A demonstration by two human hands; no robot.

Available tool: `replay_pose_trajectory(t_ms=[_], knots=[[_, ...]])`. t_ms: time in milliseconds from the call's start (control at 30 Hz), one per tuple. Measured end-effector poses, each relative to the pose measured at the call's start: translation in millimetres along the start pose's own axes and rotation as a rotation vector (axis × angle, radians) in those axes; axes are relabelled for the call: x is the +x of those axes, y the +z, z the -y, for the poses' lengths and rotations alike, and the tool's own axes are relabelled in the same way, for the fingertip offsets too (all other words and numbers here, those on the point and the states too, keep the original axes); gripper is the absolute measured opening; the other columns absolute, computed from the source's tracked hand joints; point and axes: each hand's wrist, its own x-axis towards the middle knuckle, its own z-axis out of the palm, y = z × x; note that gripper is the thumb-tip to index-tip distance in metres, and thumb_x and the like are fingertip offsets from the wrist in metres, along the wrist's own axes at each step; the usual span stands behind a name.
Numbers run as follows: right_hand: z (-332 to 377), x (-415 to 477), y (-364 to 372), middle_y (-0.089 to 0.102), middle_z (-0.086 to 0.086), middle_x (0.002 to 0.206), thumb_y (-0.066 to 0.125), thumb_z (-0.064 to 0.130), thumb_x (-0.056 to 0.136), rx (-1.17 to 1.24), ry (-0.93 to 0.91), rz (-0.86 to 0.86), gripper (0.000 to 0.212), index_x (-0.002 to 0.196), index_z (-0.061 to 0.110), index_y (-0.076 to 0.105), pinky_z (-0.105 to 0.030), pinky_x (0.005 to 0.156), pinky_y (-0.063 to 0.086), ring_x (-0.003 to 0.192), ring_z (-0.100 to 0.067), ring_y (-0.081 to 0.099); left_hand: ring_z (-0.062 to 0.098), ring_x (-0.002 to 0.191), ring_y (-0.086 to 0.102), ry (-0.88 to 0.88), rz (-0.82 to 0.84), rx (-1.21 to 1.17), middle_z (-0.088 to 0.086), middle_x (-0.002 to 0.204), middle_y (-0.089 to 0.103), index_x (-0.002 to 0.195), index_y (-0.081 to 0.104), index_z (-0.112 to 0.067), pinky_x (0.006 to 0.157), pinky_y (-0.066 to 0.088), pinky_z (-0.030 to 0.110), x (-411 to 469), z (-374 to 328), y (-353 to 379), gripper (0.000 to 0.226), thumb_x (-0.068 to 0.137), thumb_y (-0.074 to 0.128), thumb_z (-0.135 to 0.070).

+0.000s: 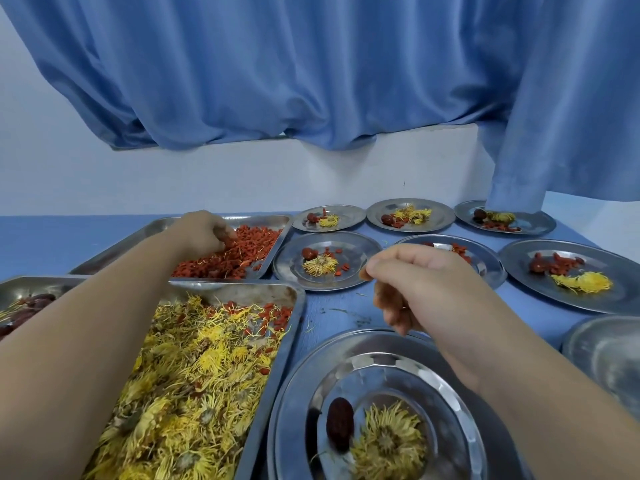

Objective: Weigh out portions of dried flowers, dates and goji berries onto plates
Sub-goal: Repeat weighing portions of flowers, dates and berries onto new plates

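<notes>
My left hand (207,233) reaches into the steel tray (282,225) of red goji berries (239,259), its fingers curled down into the pile. My right hand (415,282) hovers over the blue table between the plates, fingers hanging loosely curled, with nothing visible in them. Below it the nearest round plate (294,410) carries one dark date (341,424) and a yellow dried flower (388,441). A large tray (299,306) of yellow dried flowers (194,375) lies under my left forearm. The tray with dates (20,306) shows at the left edge.
Several round steel plates (323,261) at the back and right each carry a date, goji berries and a flower. A bare plate (606,351) sits at the right edge. A blue curtain (311,81) hangs behind the table, its right end touching the far plate (533,223).
</notes>
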Motion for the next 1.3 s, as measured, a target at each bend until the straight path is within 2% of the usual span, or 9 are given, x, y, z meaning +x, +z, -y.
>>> replay_pose_trajectory(t_ms=[100,233,467,633,767,933,1067,1200,1300], knots=[[1.3,0.0,-0.3,0.060,0.000,0.052,0.058,0.016,0.088,-0.024,0.004,0.000,0.019,0.074,0.014,0.069,-0.028,0.046,0.042,0.047,-0.013,0.050,0.013,0.085,0.065,-0.007,0.016,-0.046,0.001,0.098,0.070,0.104,0.071,-0.016,0.069,0.053,0.026,-2.6,-7.0,1.2,0.035,0.086,0.057,0.011],[2.1,-0.9,-0.5,0.060,0.002,0.052,0.058,0.017,0.088,-0.039,-0.001,0.003,0.017,0.075,0.014,0.069,-0.029,0.048,0.042,0.046,-0.012,0.051,0.014,0.082,0.065,0.050,-0.017,-0.008,0.001,0.098,0.069,0.092,0.070,-0.019,0.078,0.054,0.034,-4.0,-13.5,4.6,0.020,0.083,0.071,-0.002],[4.2,-0.7,-3.4,0.060,0.005,0.052,0.058,0.019,0.088,-0.042,-0.017,-0.007,0.016,0.076,0.015,0.068,-0.027,0.048,0.041,0.046,-0.011,0.051,0.004,0.072,0.058,0.080,-0.044,0.050,-0.006,0.086,0.067,0.074,0.064,-0.026,0.064,0.045,0.022,-13.8,-21.8,8.0,0.027,0.081,0.071,0.000],[9.1,-2.6,-6.3,0.059,0.004,0.052,0.058,0.018,0.087,-0.004,-0.046,-0.010,0.016,0.075,0.015,0.068,-0.026,0.046,0.041,0.045,-0.010,0.050,0.014,0.077,0.066,0.113,-0.039,-0.155,0.002,0.091,0.070,0.086,0.069,-0.020,0.067,0.047,0.021,-36.9,-45.8,0.5,0.017,0.083,0.071,-0.004],[16.6,-4.9,-9.6,0.058,0.002,0.051,0.058,0.015,0.087,0.050,-0.089,-0.010,0.017,0.074,0.012,0.068,-0.025,0.043,0.039,0.043,-0.011,0.048,0.006,0.071,0.066,0.224,0.002,-0.370,-0.006,0.079,0.070,0.085,0.072,-0.027,0.063,0.048,0.012,-79.9,-83.1,-6.0,0.019,0.083,0.073,-0.008],[27.6,-8.0,-17.1,0.056,0.001,0.049,0.059,0.014,0.085,0.119,-0.137,-0.031,0.018,0.070,0.012,0.067,-0.023,0.041,0.036,0.041,-0.012,0.046,0.015,0.081,0.070,0.364,0.288,-0.500,0.001,0.090,0.073,0.089,0.073,-0.031,0.074,0.055,0.024,-142.9,-130.4,-6.6,0.022,0.084,0.073,-0.009],[33.8,-12.0,-18.4,0.057,0.000,0.050,0.059,0.013,0.083,0.154,-0.185,-0.009,0.018,0.067,0.012,0.067,-0.022,0.042,0.035,0.042,-0.014,0.045,0.004,0.081,0.068,0.461,0.453,-0.453,-0.009,0.091,0.074,0.102,0.071,-0.022,0.073,0.053,0.016,-178.8,-163.3,2.5,0.023,0.087,0.068,-0.005],[39.9,-18.1,-17.7,0.056,0.000,0.052,0.059,0.014,0.085,0.139,-0.205,0.018,0.015,0.073,0.012,0.067,-0.023,0.042,0.036,0.043,-0.014,0.046,0.009,0.108,0.064,0.460,0.452,-0.272,-0.018,0.111,0.070,0.117,0.065,-0.031,0.099,0.049,0.037,-196.2,-179.1,16.9,0.034,0.091,0.065,-0.009],[47.0,-23.4,-21.4,0.057,0.001,0.051,0.058,0.015,0.084,0.087,-0.236,0.041,0.014,0.073,0.012,0.066,-0.023,0.042,0.036,0.044,-0.014,0.046,-0.006,0.111,0.059,0.415,0.419,-0.237,-0.021,0.116,0.067,0.122,0.061,-0.036,0.100,0.048,0.030,-206.5,-183.1,22.8,0.039,0.092,0.063,-0.011]])
